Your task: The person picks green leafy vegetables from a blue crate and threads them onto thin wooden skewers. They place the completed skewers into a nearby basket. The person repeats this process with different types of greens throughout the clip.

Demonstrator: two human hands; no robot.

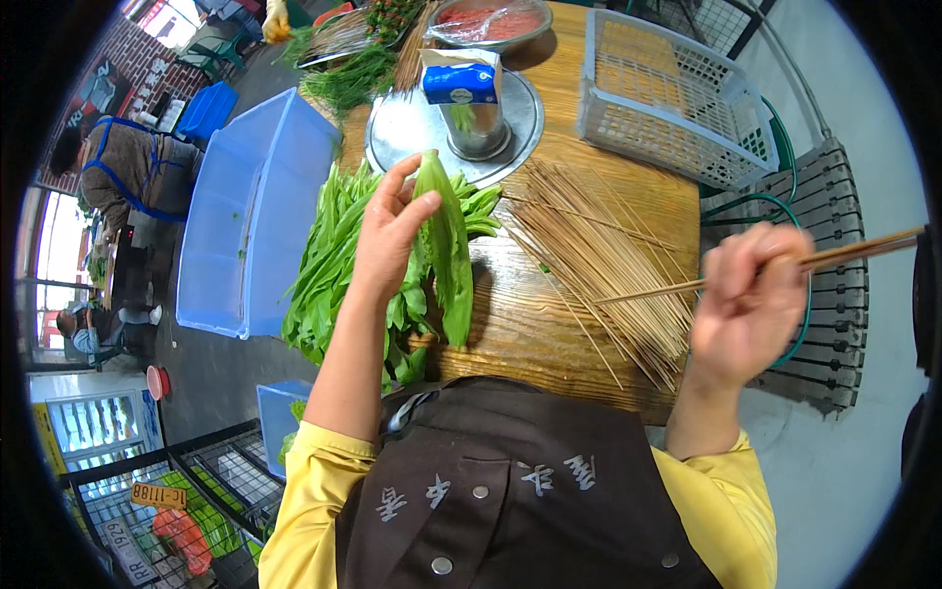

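Between the thumb and fingers of my left hand (394,228) hangs a long green lettuce leaf (447,272), its pale end up. Under and beside that hand a heap of similar leaves (324,272) covers the left part of the wooden table. My right hand (754,302), blurred, grips a few thin bamboo skewers (861,252) past the table's right edge; one skewer points left over the table. A loose pile of bamboo skewers (596,258) lies between the hands, with a few lying across it.
A round metal tray (390,132) holds a metal container with a blue-and-white box on top. Behind are a bowl of red filling (489,26) under plastic film and bundled greens (353,77). A white plastic basket (662,121) stands back right, a translucent bin (287,213) left. People are further left.
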